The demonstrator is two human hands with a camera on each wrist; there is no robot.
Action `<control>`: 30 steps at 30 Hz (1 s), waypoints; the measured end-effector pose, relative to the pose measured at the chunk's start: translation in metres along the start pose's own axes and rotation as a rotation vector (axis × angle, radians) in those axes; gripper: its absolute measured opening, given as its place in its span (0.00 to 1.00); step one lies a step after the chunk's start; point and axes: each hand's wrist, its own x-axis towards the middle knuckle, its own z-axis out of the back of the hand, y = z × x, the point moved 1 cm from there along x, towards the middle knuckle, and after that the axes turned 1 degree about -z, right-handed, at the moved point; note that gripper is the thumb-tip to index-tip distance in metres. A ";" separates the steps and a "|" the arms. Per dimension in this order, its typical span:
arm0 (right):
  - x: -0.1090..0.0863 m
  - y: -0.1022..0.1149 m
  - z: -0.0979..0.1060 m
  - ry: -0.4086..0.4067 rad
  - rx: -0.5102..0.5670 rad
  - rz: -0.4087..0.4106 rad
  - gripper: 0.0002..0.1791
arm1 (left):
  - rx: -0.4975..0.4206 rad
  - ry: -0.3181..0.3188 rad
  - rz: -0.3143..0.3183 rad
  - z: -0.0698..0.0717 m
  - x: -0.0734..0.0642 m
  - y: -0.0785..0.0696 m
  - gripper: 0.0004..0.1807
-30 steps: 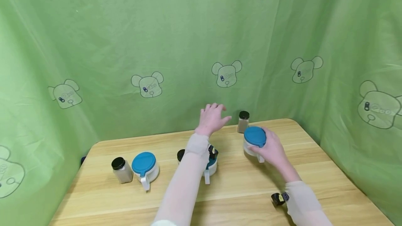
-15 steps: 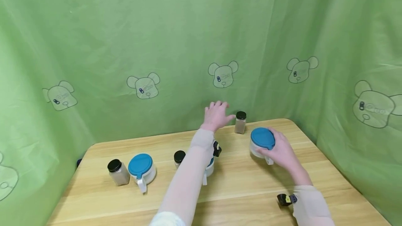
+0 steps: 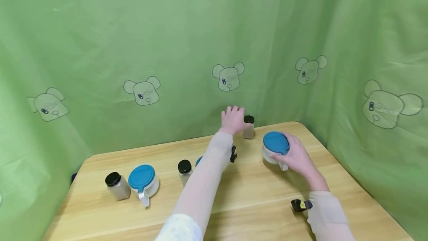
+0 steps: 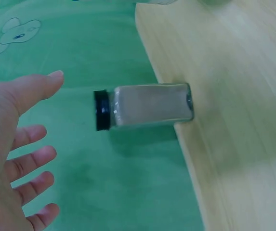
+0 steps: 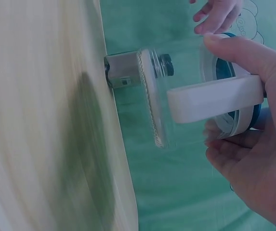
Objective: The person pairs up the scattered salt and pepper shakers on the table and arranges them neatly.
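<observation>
My right hand (image 3: 297, 159) grips a clear seasoning jar (image 3: 269, 154) with a blue lid and white handle, its thumb and fingers around the upper part. In the right wrist view, this seasoning jar (image 5: 176, 96) is held above the table, with a shadow on the wood. At the table's back edge stands a square glass spice jar (image 3: 248, 131) with a black lid, filled with something greyish brown. Close beside it is my left hand (image 3: 233, 121), fingers spread. The left wrist view shows a gap between that hand (image 4: 7, 159) and the spice jar (image 4: 150, 105).
Another blue-lidded seasoning jar (image 3: 143, 181) and a black-lidded spice jar (image 3: 117, 187) stand at the left of the wooden table (image 3: 254, 203). Near the middle is one more spice jar (image 3: 185, 172); my left arm mostly hides a blue lid (image 3: 198, 160). A green curtain (image 3: 187, 40) hangs behind.
My left hand has moved right, up to the spice jar at the back edge. My right hand has carried the seasoning jar rightward, away from that spice jar. The head view has shifted slightly.
</observation>
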 end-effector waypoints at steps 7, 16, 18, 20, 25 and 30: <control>0.000 -0.003 0.003 0.007 -0.005 -0.003 0.56 | -0.022 0.082 0.060 -0.015 0.013 0.002 0.43; -0.005 -0.009 0.005 0.011 0.014 -0.029 0.56 | -0.056 0.147 0.116 -0.040 0.023 0.012 0.46; -0.006 -0.011 0.005 0.007 0.021 -0.028 0.55 | -0.070 0.152 0.121 -0.043 0.024 0.012 0.46; -0.006 -0.012 0.005 0.003 0.022 -0.030 0.55 | -0.075 0.160 0.123 -0.046 0.026 0.011 0.46; -0.005 -0.016 0.007 -0.006 0.025 -0.035 0.56 | -0.117 0.175 0.132 -0.053 0.033 0.008 0.47; -0.004 -0.019 0.008 -0.012 0.028 -0.035 0.56 | -0.187 0.188 0.151 -0.061 0.039 0.005 0.44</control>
